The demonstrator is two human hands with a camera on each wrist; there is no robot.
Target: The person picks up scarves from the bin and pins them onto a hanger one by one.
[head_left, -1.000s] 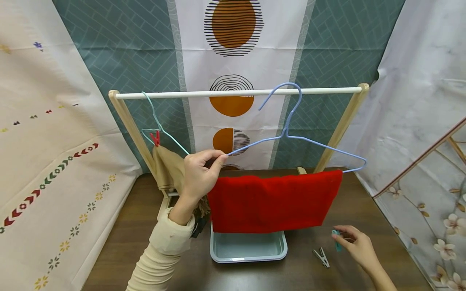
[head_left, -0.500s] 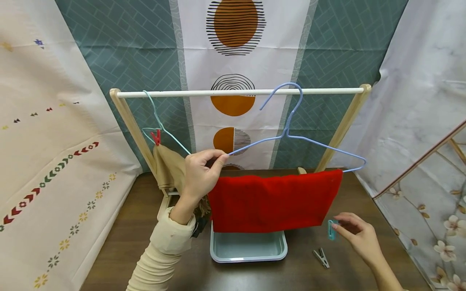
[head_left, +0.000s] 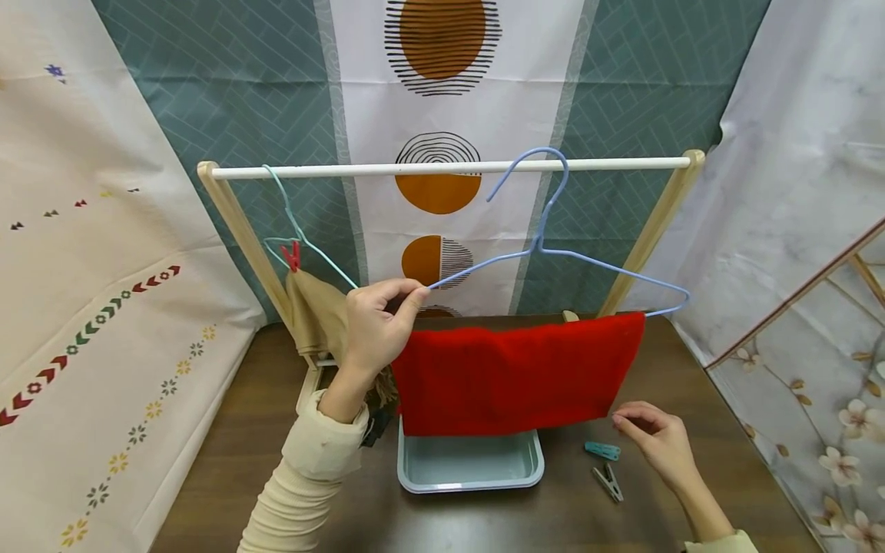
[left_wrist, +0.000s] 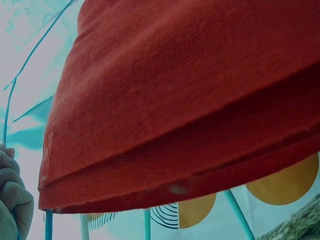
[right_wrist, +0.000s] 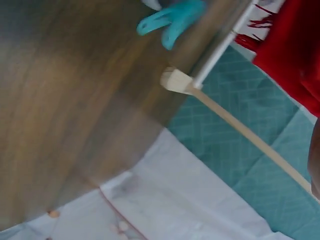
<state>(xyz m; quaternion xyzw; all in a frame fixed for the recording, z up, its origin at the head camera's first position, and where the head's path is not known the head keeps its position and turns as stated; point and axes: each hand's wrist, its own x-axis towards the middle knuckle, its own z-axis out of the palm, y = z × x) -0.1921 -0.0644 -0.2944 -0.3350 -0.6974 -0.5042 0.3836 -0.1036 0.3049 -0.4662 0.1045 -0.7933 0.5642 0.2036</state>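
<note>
In the head view my left hand (head_left: pixel 379 319) pinches the left arm of a blue clothes hanger (head_left: pixel 539 244) between thumb and fingers. A red cloth (head_left: pixel 515 380) hangs folded over the hanger's lower part; the left wrist view shows its underside close up. The hanger's hook overlaps the white rail in the head view. My right hand (head_left: pixel 653 442), fingers loosely bent and holding nothing, is just right of the cloth's lower right corner. A teal clothespin (head_left: pixel 602 450) lies on the table left of that hand, with a grey clothespin (head_left: pixel 608 482) close below it.
A rack with a white rail (head_left: pixel 415 169) and wooden posts stands behind. At its left, a teal hanger (head_left: pixel 297 223) holds a tan cloth (head_left: pixel 314 311) with a red clothespin (head_left: pixel 291 256). A grey-blue tray (head_left: pixel 470 487) sits beneath the red cloth.
My right hand has let go of the teal clothespin, which now lies on the table beside the grey one, and has moved up and slightly left. The left hand keeps its pinch on the blue hanger.
</note>
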